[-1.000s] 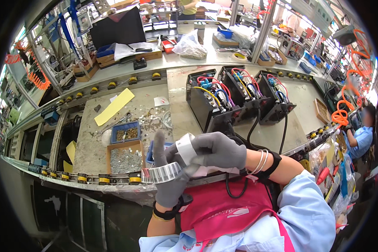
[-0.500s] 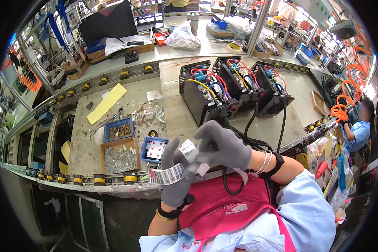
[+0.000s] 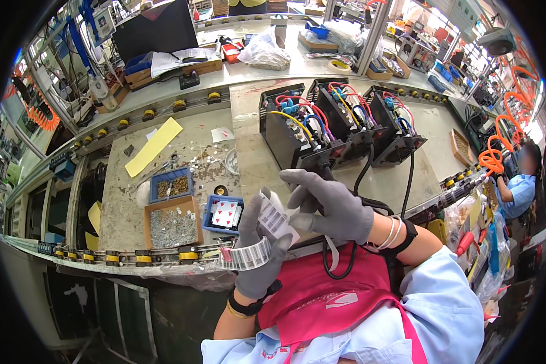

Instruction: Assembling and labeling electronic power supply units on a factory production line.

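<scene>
grey-gloved left hand (image 3: 258,255) grips label strip (image 3: 246,258); right hand (image 3: 333,203) pinches one label (image 3: 273,218) half peeled off it. three black units (image 3: 340,124) on bench (image 3: 249,164), none visibly labelled yet.

Ahead: three black wired boxes (image 3: 340,124) stand across the far reach.
Left: small parts trays (image 3: 185,203) and loose screws crowd the bench.
Centre: bare strip of benchtop (image 3: 249,158) between trays and boxes.
Right: black cables (image 3: 370,176) trail over the bench edge.
</scene>
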Available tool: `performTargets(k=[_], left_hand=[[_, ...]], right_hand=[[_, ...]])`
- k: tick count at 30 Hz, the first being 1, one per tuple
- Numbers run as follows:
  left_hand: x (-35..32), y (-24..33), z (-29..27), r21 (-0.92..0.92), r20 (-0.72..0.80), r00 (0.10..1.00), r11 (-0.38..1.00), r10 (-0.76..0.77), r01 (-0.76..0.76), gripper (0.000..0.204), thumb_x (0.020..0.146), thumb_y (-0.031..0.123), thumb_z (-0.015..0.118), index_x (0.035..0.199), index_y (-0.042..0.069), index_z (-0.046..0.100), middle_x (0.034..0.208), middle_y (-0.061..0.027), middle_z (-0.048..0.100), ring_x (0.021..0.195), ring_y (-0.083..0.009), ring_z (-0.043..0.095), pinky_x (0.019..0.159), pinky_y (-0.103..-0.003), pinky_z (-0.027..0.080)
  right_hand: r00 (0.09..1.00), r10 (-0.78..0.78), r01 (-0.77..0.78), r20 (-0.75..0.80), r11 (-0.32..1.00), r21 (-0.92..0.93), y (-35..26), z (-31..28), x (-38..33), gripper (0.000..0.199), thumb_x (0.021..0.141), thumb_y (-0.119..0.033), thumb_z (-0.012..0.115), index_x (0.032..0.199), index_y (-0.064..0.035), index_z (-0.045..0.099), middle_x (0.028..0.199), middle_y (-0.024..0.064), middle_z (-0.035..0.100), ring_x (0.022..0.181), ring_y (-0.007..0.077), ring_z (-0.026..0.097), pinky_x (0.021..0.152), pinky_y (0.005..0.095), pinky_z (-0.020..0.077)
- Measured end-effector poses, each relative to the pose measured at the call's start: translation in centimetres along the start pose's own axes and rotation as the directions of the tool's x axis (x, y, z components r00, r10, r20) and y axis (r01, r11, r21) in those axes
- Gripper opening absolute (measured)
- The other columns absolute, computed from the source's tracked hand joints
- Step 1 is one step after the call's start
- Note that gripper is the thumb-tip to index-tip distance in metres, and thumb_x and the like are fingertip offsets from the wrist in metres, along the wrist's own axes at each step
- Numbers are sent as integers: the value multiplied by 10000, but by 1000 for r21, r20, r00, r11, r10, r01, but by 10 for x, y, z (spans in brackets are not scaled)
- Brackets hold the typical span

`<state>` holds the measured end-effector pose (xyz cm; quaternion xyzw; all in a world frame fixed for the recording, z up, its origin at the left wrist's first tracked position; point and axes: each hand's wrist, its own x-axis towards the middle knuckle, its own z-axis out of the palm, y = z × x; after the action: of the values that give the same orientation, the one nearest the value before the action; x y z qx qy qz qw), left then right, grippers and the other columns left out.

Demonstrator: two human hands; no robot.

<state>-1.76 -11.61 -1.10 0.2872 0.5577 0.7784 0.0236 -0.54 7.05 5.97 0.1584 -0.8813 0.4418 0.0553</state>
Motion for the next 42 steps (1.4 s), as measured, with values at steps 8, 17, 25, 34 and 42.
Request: performTargets(k=[8, 17, 25, 34, 42], left_hand=[[-3, -3, -4, 16, 134, 990, 999, 50, -52, 914, 835, 163, 736, 1514, 131, 124, 1537, -142, 243, 1351, -269, 363, 1063, -388, 384], [-2, -12, -8, 187, -32, 999, 982, -22, 28, 710, 838, -19, 655, 1440, 101, 299, 1073, -118, 608, 944, -149, 614, 798, -267, 508], [2, -5, -4, 195, -55, 996, 978, -68, 78, 418, 850, 71, 710, 1202, 3, 494, 1070, -84, 602, 954, -139, 612, 791, -260, 523], [-5, -19, -1, 242, -21, 985, 955, -170, 170, 386, 866, 143, 718, 1159, -4, 514, 1015, -86, 623, 898, -142, 624, 770, -267, 516], [-13, -36, -3, 149, -30, 961, 949, -276, 278, 428, 839, 9, 652, 1226, -5, 470, 1055, -103, 588, 960, -153, 597, 817, -278, 517]], right_hand=[[999, 49, -52, 18, 978, 201, -3, 19, -1, 723, 818, -98, 698, 1438, -53, 328, 862, 75, 660, 756, 135, 642, 685, 280, 516], [995, 100, -94, -17, 974, 206, -4, 15, 4, 620, 805, -76, 706, 1366, -49, 445, 865, 70, 645, 740, 146, 626, 675, 275, 503], [965, -259, 261, 47, 924, -280, 14, 5, 7, 279, 792, -203, 725, 1044, -92, 679, 894, 90, 600, 809, 273, 622, 722, 372, 500], [891, -421, 415, 169, 603, -681, 16, 13, -10, 215, 642, -213, 673, 824, -108, 631, 807, 22, 534, 785, 207, 570, 720, 360, 457], [885, -433, 165, -173, 637, -753, 30, -10, -1, 115, 678, -200, 721, 742, -145, 643, 1034, 31, 600, 973, 254, 557, 854, 427, 410]])
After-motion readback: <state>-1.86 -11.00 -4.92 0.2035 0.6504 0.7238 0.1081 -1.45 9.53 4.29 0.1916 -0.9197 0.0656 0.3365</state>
